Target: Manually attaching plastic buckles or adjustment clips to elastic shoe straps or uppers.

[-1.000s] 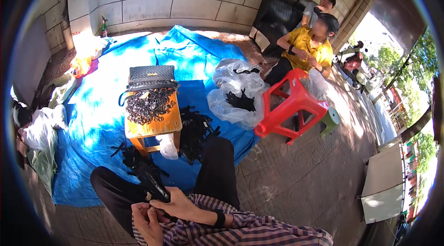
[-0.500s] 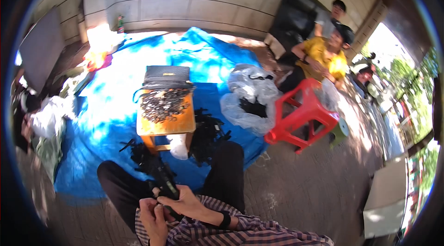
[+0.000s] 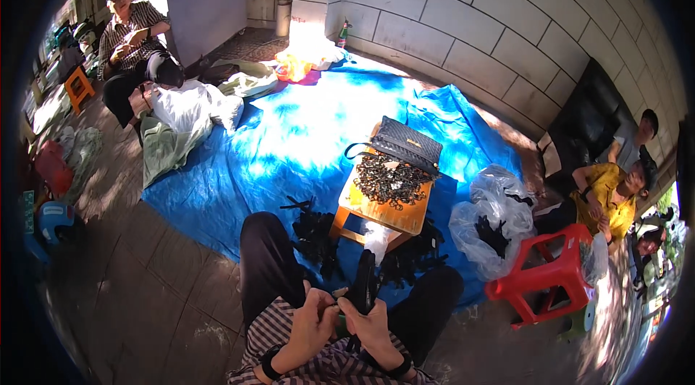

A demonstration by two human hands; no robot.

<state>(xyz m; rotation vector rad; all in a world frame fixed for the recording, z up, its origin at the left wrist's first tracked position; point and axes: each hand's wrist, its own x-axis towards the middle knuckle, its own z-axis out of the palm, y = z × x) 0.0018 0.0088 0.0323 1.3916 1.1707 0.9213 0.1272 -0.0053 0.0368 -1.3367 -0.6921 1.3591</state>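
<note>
Above my lap, my right hand (image 3: 368,321) is closed around a bundle of black strap-like pieces (image 3: 364,280) that point away from me. Close beside it, the fingers of my left hand (image 3: 313,323) are pinched together at the near part of the bundle; any small thing between them is too small to make out. Ahead stands a small wooden stool (image 3: 349,205) with a heap of small dark metal pieces (image 3: 391,181) and a black woven pouch (image 3: 409,141) on it. Loose black strips lie in piles left (image 3: 316,236) and right (image 3: 413,258) of the stool.
A blue tarp (image 3: 217,204) spreads under the stool. Clear plastic bags (image 3: 467,222) with black pieces sit at right, near a red plastic stool (image 3: 539,258). One person (image 3: 134,34) sits at far left; two others, one in yellow (image 3: 612,193), sit at right. A bottle (image 3: 343,34) stands by the wall.
My view has swung left, so the stool and tarp now appear further right and a person at far left shows. Both hands stay together at the black bundle, now held more upright.
</note>
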